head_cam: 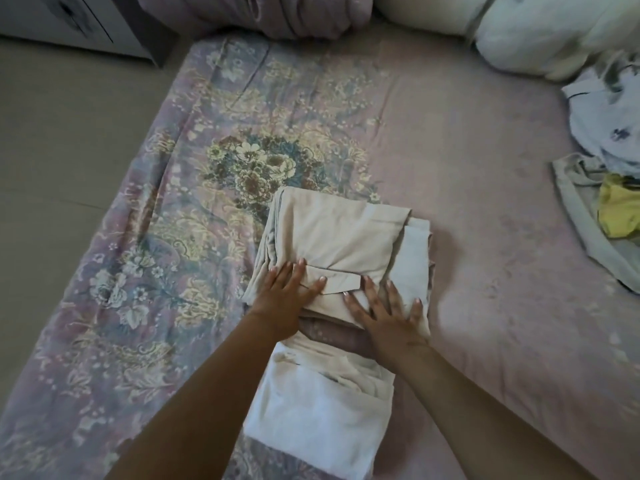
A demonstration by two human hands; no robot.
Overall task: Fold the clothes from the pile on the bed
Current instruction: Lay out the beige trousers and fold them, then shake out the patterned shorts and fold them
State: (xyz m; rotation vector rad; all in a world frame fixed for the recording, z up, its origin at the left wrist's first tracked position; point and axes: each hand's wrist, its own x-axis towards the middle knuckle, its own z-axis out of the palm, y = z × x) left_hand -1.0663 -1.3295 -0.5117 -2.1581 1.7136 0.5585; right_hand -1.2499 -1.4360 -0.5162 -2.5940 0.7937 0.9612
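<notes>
A beige garment (pixel 332 233) lies folded into a rough rectangle in the middle of the bed (pixel 467 168). My left hand (pixel 287 292) presses flat on its near left part, fingers spread. My right hand (pixel 388 310) presses flat on its near right part, fingers straight. Just in front of it, under my forearms, lies a folded white garment (pixel 311 420). A pile of unfolded clothes (pixel 609 140), pale blue and grey with a yellow piece (pixel 620 209), sits at the bed's right edge.
A floral pink sheet covers the bed. A rolled mauve blanket (pixel 277 15) and a white duvet (pixel 540 32) lie at the far end. The floor (pixel 62 133) runs along the left, with white furniture (pixel 69 19) in the far left corner.
</notes>
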